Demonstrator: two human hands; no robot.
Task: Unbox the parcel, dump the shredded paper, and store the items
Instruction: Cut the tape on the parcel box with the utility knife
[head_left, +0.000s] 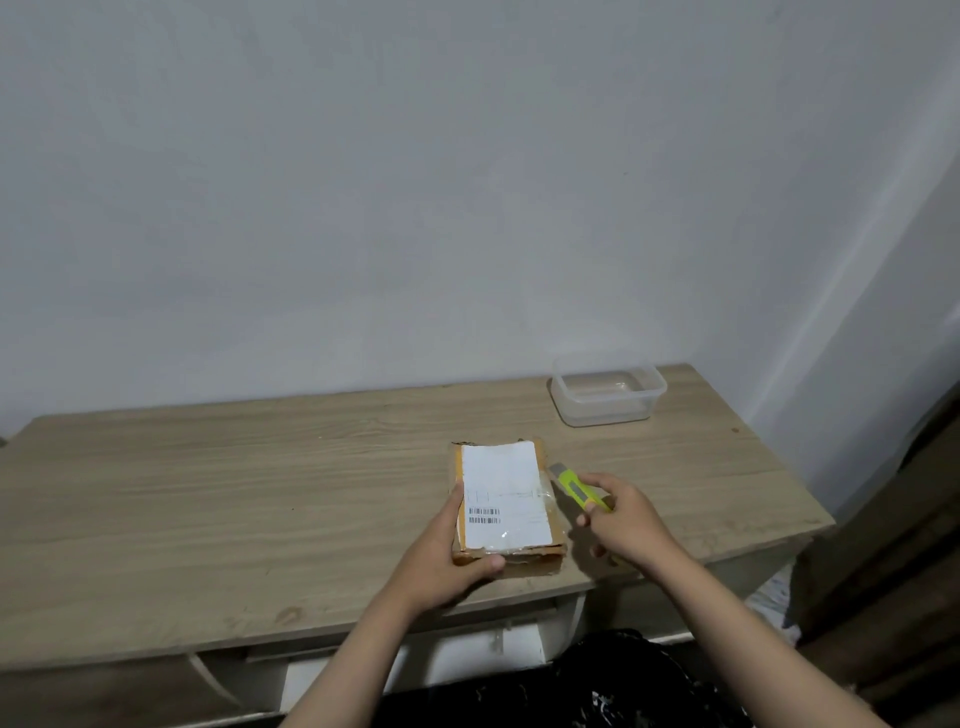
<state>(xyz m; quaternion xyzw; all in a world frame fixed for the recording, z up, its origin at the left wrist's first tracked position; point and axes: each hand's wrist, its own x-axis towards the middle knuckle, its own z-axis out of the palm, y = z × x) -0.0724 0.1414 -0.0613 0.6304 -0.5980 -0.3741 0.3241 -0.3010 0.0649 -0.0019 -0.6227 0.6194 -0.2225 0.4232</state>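
Note:
A small brown cardboard parcel (506, 501) with a white shipping label and clear tape lies flat on the wooden table (260, 493), near its front edge. My left hand (447, 556) grips the parcel's near left corner, thumb on the front edge and fingers along the left side. My right hand (618, 519) holds a yellow-green utility knife (576, 486) just right of the parcel, its tip pointing toward the parcel's far right side. Whether the blade touches the box is not visible.
A clear plastic container (608, 389) without a lid stands at the back right of the table, by the grey wall. A dark wooden panel (904, 545) rises at the right. Dark patterned fabric (623, 686) lies below the table's front edge.

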